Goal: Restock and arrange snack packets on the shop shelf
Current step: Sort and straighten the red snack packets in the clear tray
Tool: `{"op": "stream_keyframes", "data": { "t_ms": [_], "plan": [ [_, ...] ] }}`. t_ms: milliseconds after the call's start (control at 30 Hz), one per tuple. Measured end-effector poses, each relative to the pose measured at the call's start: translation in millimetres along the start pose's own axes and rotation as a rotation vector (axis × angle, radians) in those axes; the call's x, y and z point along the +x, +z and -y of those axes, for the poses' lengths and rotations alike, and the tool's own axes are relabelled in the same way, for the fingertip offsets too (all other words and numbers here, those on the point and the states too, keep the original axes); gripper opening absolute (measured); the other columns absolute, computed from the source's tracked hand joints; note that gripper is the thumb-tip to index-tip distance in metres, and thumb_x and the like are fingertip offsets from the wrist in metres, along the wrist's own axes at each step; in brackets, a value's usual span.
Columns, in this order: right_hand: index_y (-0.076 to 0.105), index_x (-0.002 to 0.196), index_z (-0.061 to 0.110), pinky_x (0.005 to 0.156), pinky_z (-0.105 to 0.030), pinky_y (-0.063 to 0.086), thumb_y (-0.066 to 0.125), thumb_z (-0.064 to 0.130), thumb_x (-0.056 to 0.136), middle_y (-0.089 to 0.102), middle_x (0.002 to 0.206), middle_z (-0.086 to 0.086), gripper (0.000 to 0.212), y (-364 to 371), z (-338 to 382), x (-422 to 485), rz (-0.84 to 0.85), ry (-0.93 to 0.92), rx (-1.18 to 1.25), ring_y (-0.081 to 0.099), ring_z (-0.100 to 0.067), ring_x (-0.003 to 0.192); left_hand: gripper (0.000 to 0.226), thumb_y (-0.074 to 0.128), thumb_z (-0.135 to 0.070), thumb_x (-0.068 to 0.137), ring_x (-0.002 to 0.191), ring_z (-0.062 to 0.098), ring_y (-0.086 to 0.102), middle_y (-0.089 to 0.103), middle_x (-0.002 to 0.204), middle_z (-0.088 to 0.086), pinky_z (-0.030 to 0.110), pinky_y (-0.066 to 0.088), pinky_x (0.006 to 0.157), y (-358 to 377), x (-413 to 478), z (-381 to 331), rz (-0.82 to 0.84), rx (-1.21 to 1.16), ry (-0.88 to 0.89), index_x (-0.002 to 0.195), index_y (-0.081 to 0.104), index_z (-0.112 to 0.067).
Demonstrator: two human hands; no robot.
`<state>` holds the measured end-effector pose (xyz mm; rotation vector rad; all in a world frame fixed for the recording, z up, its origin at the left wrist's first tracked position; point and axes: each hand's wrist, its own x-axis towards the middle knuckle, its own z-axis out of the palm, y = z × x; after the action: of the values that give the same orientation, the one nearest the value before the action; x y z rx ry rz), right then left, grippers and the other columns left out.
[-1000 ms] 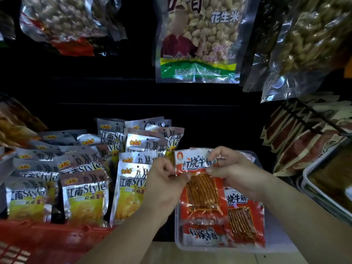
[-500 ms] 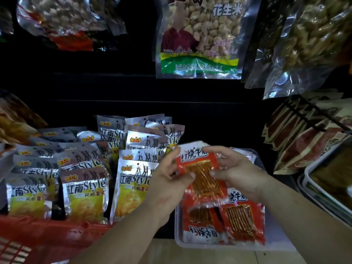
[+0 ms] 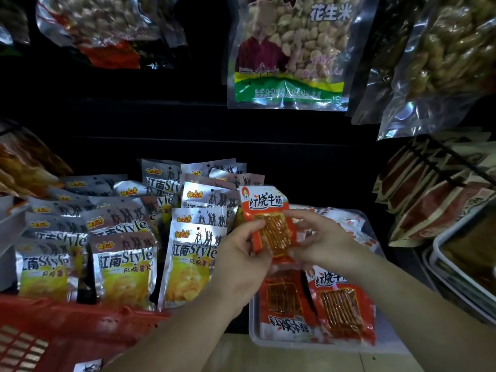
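Observation:
I hold a red snack packet (image 3: 268, 216) upright with a clear window showing orange strips, above a clear plastic tray (image 3: 255, 328). My left hand (image 3: 239, 253) pinches its left edge with thumb and fingers. My right hand (image 3: 322, 242) pinches its right side. Two more red packets lie flat in the tray, one upside down (image 3: 284, 299) and one beside it on the right (image 3: 343, 310). Further white-and-red packets (image 3: 349, 224) sit at the tray's back.
Silver and yellow chip packets (image 3: 123, 264) stand in rows in a red basket (image 3: 67, 326) on the left. Large nut bags (image 3: 290, 49) hang above. Brown packets (image 3: 429, 205) and a white tray (image 3: 456, 269) fill the right side.
The held packet moved up and back, away from the flat packets in the tray. Both hands slid lower along its sides, from its top toward its middle.

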<state>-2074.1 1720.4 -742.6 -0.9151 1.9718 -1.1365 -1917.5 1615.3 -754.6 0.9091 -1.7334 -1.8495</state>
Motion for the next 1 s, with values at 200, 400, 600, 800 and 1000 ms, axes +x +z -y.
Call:
{"op": "stream_keyframes", "data": {
  "t_ms": [200,400,600,800,1000],
  "plan": [
    [0.069,0.121,0.045,0.091,-0.039,0.062,0.069,0.021,0.100,0.061,0.136,0.019,0.032,8.3,22.0,1.4,0.061,-0.090,0.234,0.067,-0.010,0.116,0.029,0.065,0.000,0.095,0.069,0.016,0.070,0.068,0.090,0.000,0.040,0.062,0.068,0.7,-0.5,4.9,0.047,0.187,0.165,0.083,0.067,-0.026],
    [0.068,0.124,0.050,0.094,-0.044,0.060,0.056,0.005,0.105,0.062,0.124,0.023,0.051,12.5,17.2,-0.9,-0.138,-0.045,0.221,0.062,-0.036,0.112,0.034,0.069,-0.005,0.094,0.104,0.010,0.068,0.069,0.113,-0.013,0.042,0.061,0.090,2.1,-2.2,2.2,0.084,0.168,0.106,0.103,0.068,-0.039],
    [0.057,0.140,0.048,0.096,-0.025,0.055,0.049,-0.012,0.102,0.071,0.120,0.024,0.071,-8.8,9.4,-9.0,0.054,0.029,0.278,0.065,0.004,0.115,0.055,0.079,-0.014,0.090,0.106,0.006,0.069,0.068,0.122,-0.011,0.026,0.059,0.085,-9.7,0.8,2.9,0.005,0.005,-0.010,0.125,0.064,-0.054],
    [0.055,0.143,0.046,0.087,-0.032,0.060,0.061,-0.008,0.098,0.074,0.121,0.001,0.070,-9.2,6.8,-11.5,0.101,0.101,0.298,0.072,-0.007,0.109,0.059,0.066,0.000,0.097,0.092,0.007,0.073,0.075,0.110,-0.013,0.025,0.061,0.073,-3.4,-0.5,-2.3,0.008,-0.022,-0.016,0.132,0.061,-0.048],
    [0.052,0.146,0.040,0.078,-0.013,0.058,0.061,-0.009,0.098,0.071,0.096,0.029,0.069,-3.3,6.1,-6.7,-0.079,0.015,0.291,0.066,0.020,0.089,0.080,0.073,0.004,0.090,0.099,0.024,0.075,0.072,0.112,-0.011,0.046,0.064,0.085,-3.7,-2.4,5.7,0.150,0.028,-0.045,0.137,0.053,-0.058]
  ]
}}
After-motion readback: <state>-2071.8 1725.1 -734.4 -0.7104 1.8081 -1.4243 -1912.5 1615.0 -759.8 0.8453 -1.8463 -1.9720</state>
